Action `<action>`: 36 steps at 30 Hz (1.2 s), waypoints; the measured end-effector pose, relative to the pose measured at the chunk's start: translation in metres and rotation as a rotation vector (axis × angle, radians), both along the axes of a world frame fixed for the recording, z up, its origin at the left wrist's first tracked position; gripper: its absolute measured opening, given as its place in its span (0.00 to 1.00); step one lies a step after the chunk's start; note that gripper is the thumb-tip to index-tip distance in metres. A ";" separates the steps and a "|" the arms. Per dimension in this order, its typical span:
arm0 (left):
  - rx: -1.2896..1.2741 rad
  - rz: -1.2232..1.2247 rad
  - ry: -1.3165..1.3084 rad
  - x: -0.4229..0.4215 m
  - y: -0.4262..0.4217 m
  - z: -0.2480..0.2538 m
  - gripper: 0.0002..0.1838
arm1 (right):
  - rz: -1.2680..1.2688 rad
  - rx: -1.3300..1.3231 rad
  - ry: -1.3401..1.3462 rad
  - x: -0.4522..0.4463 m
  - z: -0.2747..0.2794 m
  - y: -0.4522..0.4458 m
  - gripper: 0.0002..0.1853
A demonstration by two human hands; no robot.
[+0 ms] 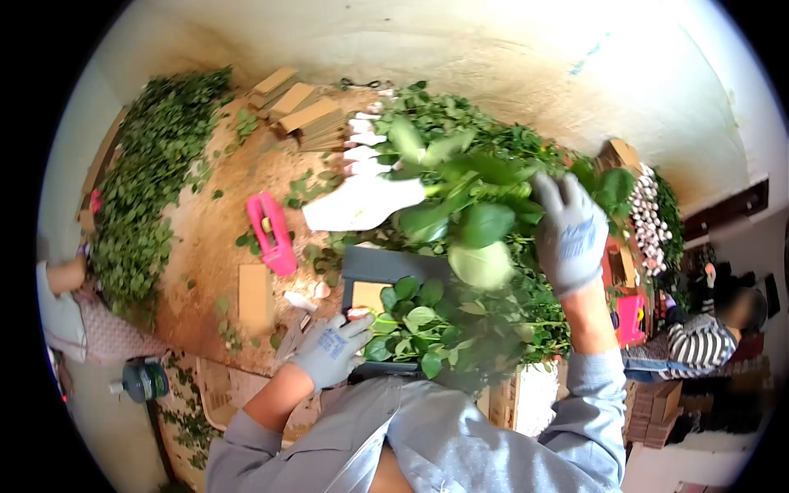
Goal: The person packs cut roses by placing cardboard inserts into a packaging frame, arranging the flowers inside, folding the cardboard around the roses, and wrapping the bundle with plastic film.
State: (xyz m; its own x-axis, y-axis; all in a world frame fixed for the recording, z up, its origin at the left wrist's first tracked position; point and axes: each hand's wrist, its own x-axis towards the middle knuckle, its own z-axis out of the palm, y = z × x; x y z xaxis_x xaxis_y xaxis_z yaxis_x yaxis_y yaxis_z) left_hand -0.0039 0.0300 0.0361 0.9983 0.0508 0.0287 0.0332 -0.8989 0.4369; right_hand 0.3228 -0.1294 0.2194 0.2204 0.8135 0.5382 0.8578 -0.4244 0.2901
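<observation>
The two hands, both in grey gloves, are well apart. The right hand (pixel 573 234), raised over the far side of the table, has its fingers spread and partly blurred at the end of a leafy stem (pixel 485 187); whether they close on it cannot be told. The stem runs leftward to a white wrapper (pixel 362 203), and its leaves are blurred. The left hand (pixel 333 349) is low, its fingers bent just beside a pink flower head (pixel 358 313); its grip cannot be made out. This flower head lies at the left end of a bundle of leafy stems (pixel 415 333) in a dark tray (pixel 394 263), in front of the person's body. A tan card (pixel 367 294) shows within the tray.

Around the hands spreads the wooden table (pixel 197 255). Left of the wrapper lies a pink tool (pixel 271 236), with a flat piece of cardboard (pixel 256 297) nearer the body. Beyond the wrapper is a row of white-wrapped flower heads (pixel 362 153), their greenery reaching right. Stacked cardboard strips (pixel 308 115) lie near the wall (pixel 394 41).

At the left edge, a heap of leafy greenery (pixel 156 181) lies near another person (pixel 62 304); a blue water jug (pixel 145 380) is below. At the right, a person in stripes (pixel 699 341) is near a bunch of pale pink flowers (pixel 648 222).
</observation>
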 end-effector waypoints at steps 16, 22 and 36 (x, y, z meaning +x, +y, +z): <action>0.025 -0.002 0.249 -0.003 -0.002 -0.002 0.26 | -0.160 -0.896 0.255 -0.085 -0.176 -0.042 0.10; 0.008 0.021 0.185 -0.004 -0.005 -0.010 0.24 | 0.239 -0.608 0.361 -0.128 -0.130 0.017 0.10; -0.009 0.022 0.075 0.007 -0.003 0.012 0.25 | 0.300 -0.618 0.670 -0.113 -0.210 0.048 0.14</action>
State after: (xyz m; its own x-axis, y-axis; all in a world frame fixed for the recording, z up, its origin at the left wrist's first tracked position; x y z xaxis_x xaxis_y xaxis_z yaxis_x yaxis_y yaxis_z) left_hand 0.0036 0.0274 0.0477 0.9962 0.0731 -0.0467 0.0862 -0.8934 0.4410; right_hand 0.2101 -0.0812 0.0097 0.0631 0.9840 -0.1668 0.9748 -0.0966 -0.2011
